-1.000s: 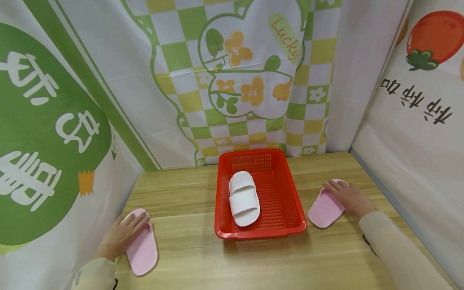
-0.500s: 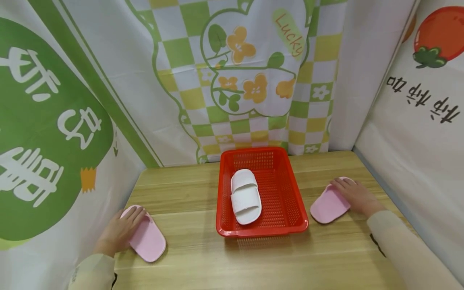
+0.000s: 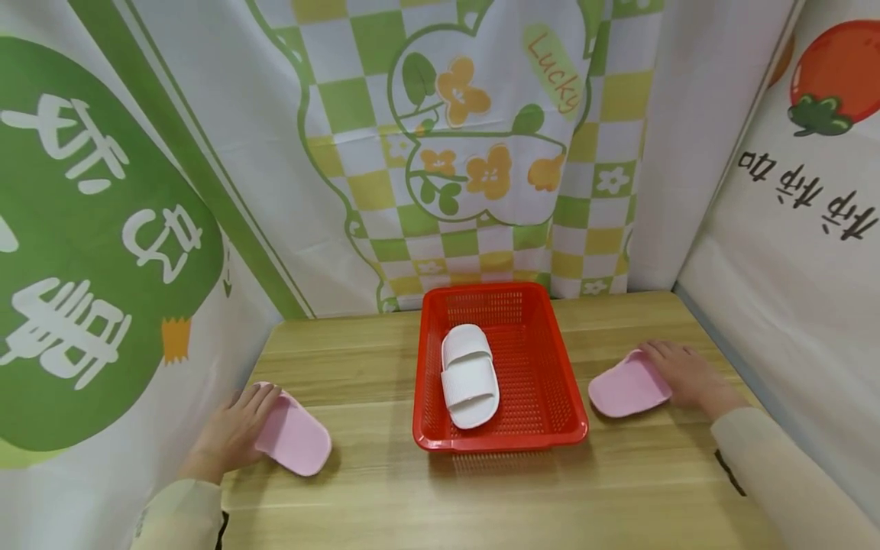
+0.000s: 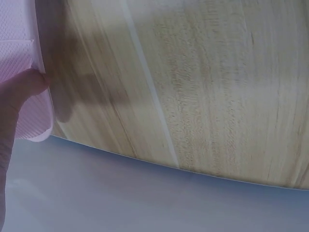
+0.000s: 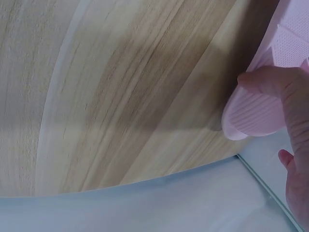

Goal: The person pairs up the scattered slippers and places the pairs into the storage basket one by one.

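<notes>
Two pink slippers flank the red basket in the head view. My left hand (image 3: 230, 435) grips the left slipper (image 3: 299, 439) at one end, and in the left wrist view the thumb (image 4: 33, 83) presses against its ribbed strap at the edge. On the other side my right hand (image 3: 687, 374) holds the right slipper (image 3: 627, 388) by its far end. The right wrist view shows that thumb (image 5: 265, 79) across the slipper's side, over the ribbed strap (image 5: 256, 113). Most of the fingers are hidden behind both slippers in the wrist views.
The red perforated basket (image 3: 500, 441) stands mid-table towards the back, with a white ribbed slipper (image 3: 473, 382) lying along its left side. Printed cloth walls (image 3: 330, 229) enclose the wooden table (image 3: 495, 504) at the back and both sides.
The left slipper has swung so its near end points further right, and the right slipper has turned more sideways. Both hands keep their hold; the basket rests in place while the view shifts slightly.
</notes>
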`<act>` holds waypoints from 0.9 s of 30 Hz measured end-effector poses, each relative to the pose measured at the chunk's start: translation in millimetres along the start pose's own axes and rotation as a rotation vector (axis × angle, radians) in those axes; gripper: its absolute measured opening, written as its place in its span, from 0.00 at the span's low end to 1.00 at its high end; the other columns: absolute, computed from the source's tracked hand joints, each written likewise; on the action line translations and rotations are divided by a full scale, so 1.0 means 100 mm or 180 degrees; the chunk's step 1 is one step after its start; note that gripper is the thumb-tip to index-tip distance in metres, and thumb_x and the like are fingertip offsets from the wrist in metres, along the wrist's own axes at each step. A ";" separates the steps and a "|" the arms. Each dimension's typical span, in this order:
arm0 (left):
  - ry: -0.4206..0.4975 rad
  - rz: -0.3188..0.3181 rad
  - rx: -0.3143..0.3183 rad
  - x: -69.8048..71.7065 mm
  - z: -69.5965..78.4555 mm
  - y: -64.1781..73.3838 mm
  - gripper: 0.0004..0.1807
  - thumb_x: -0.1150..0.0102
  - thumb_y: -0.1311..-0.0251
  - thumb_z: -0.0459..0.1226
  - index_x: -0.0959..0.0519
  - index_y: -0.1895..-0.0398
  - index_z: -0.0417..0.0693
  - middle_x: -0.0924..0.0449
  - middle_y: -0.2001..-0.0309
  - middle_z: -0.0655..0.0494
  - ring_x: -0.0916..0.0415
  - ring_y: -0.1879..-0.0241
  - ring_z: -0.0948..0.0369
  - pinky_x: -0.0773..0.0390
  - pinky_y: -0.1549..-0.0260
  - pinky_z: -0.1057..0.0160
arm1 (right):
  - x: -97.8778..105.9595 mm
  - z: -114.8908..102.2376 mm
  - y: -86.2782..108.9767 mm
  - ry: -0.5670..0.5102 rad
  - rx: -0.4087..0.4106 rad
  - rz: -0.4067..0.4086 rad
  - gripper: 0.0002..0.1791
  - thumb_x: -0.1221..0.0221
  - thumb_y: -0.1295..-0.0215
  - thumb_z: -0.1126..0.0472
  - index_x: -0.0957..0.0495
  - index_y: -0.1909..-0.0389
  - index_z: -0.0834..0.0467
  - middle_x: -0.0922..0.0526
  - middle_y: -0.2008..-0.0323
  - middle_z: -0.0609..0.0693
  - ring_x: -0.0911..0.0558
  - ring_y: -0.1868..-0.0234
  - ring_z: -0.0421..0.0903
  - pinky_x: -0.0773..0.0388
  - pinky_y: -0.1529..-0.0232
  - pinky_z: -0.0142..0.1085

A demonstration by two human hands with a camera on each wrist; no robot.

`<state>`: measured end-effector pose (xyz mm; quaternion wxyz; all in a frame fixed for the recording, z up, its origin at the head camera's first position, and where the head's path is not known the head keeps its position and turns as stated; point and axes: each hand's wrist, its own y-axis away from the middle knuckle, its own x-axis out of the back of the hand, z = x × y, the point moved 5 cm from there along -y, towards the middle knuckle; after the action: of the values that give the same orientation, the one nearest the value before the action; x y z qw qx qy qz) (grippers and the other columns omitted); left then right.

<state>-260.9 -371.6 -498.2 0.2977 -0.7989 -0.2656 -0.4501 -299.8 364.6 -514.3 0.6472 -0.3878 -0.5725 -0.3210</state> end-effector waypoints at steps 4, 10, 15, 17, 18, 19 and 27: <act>0.0099 0.0056 0.0066 0.01 0.00 -0.03 0.57 0.24 0.77 0.52 0.37 0.40 0.32 0.29 0.45 0.35 0.28 0.47 0.39 0.27 0.55 0.37 | 0.02 0.01 0.02 -0.0052 -0.0067 -0.0021 0.41 0.34 0.61 0.71 0.36 0.39 0.71 0.29 0.43 0.71 0.32 0.41 0.69 0.37 0.44 0.66; 0.0191 0.0213 0.0086 0.07 0.02 -0.09 0.56 0.27 0.75 0.55 0.35 0.41 0.31 0.28 0.48 0.36 0.29 0.49 0.40 0.27 0.55 0.38 | 0.07 0.01 0.05 -0.0105 -0.0141 -0.0091 0.41 0.36 0.61 0.67 0.36 0.40 0.70 0.29 0.44 0.70 0.32 0.41 0.69 0.38 0.43 0.66; 0.0199 0.0247 0.0111 0.11 0.04 -0.13 0.56 0.28 0.75 0.57 0.34 0.41 0.31 0.27 0.49 0.36 0.30 0.49 0.41 0.27 0.55 0.39 | 0.13 0.00 0.06 -0.0235 -0.0195 -0.0130 0.43 0.32 0.62 0.62 0.36 0.40 0.69 0.28 0.44 0.71 0.31 0.41 0.69 0.38 0.43 0.65; 0.0218 0.0236 0.0136 0.13 0.04 -0.15 0.57 0.28 0.75 0.58 0.34 0.40 0.32 0.27 0.49 0.36 0.29 0.49 0.41 0.27 0.54 0.38 | 0.14 0.00 0.06 -0.0300 -0.0208 -0.0124 0.43 0.30 0.61 0.59 0.36 0.41 0.68 0.27 0.45 0.70 0.30 0.42 0.69 0.37 0.43 0.65; 0.0240 0.0239 0.0152 0.14 0.05 -0.16 0.57 0.27 0.74 0.58 0.34 0.40 0.32 0.27 0.49 0.35 0.29 0.49 0.41 0.27 0.53 0.38 | 0.15 0.00 0.06 -0.0327 -0.0213 -0.0119 0.44 0.29 0.62 0.58 0.36 0.41 0.67 0.27 0.45 0.69 0.30 0.42 0.68 0.37 0.43 0.65; 0.0258 0.0249 0.0164 0.15 0.05 -0.17 0.57 0.27 0.74 0.58 0.34 0.40 0.31 0.27 0.49 0.36 0.29 0.49 0.41 0.28 0.53 0.38 | 0.15 0.00 0.06 -0.0363 -0.0235 -0.0114 0.44 0.28 0.62 0.57 0.35 0.41 0.66 0.27 0.45 0.69 0.29 0.42 0.68 0.37 0.43 0.65; 0.0433 0.0350 0.0322 0.25 0.09 -0.28 0.56 0.29 0.72 0.55 0.36 0.39 0.29 0.29 0.51 0.34 0.30 0.52 0.41 0.29 0.52 0.38 | 0.22 -0.01 0.11 -0.0465 -0.0308 0.0037 0.50 0.24 0.66 0.49 0.35 0.41 0.64 0.25 0.48 0.66 0.25 0.48 0.66 0.31 0.48 0.62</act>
<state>-263.9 -342.4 -473.7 0.3792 -0.7638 -0.2230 -0.4723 -286.4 370.0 -494.0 0.5860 -0.4443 -0.5997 -0.3154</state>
